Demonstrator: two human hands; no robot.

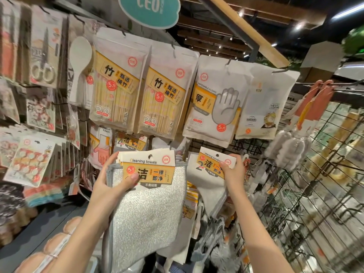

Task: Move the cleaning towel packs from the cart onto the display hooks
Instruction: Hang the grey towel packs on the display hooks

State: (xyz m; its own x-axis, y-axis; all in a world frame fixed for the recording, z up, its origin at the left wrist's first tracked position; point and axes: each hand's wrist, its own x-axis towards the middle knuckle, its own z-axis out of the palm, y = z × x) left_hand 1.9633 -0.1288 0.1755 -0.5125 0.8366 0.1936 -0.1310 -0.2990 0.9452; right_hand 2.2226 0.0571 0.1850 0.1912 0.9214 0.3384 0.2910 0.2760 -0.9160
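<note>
left hand (110, 184) grips stack of grey cleaning towel packs (146, 194), orange-white header cards | right hand (233, 172) pinches single white pack (211, 174)

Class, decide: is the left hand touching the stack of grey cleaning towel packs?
Touching. The head view shows the left hand gripping the stack of grey cleaning towel packs, thumb on the label.

A teal overhead sign (149, 8) reads "CEO". The card on the towel stack (147, 168) in the left hand (110, 186) says "Cleaning towels", price sticker "5.9". A hanging glove pack (214, 101) reads "DISPOSABLE GLOVES"; two bamboo packs (118, 85) show "5.9" and apparently "38".
</note>
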